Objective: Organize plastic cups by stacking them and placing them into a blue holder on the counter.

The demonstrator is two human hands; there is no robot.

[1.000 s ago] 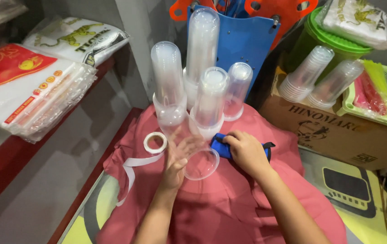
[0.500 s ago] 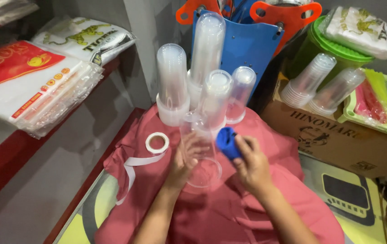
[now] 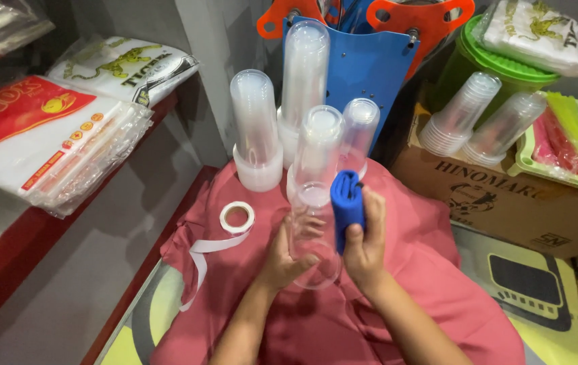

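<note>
My left hand (image 3: 282,255) grips a clear plastic cup (image 3: 314,233) by its side, with the cup's mouth turned toward me. My right hand (image 3: 364,245) holds a folded blue cloth (image 3: 347,205) upright, pressed against the cup's right side. Both hands hover over a pink cloth (image 3: 397,297) spread on the surface. Just behind the cup stand several tall stacks of clear cups (image 3: 256,128), upside down.
A roll of white tape (image 3: 237,217) with a loose strip lies on the pink cloth at left. A cardboard box (image 3: 505,196) stands at right, with lying cup stacks (image 3: 461,115), a green bucket and a green basket. Bagged packets (image 3: 45,135) fill the red shelf at left.
My right hand has lifted the blue cloth off the pink cloth and brought it up against the cup. My left hand has tilted the cup more upright.
</note>
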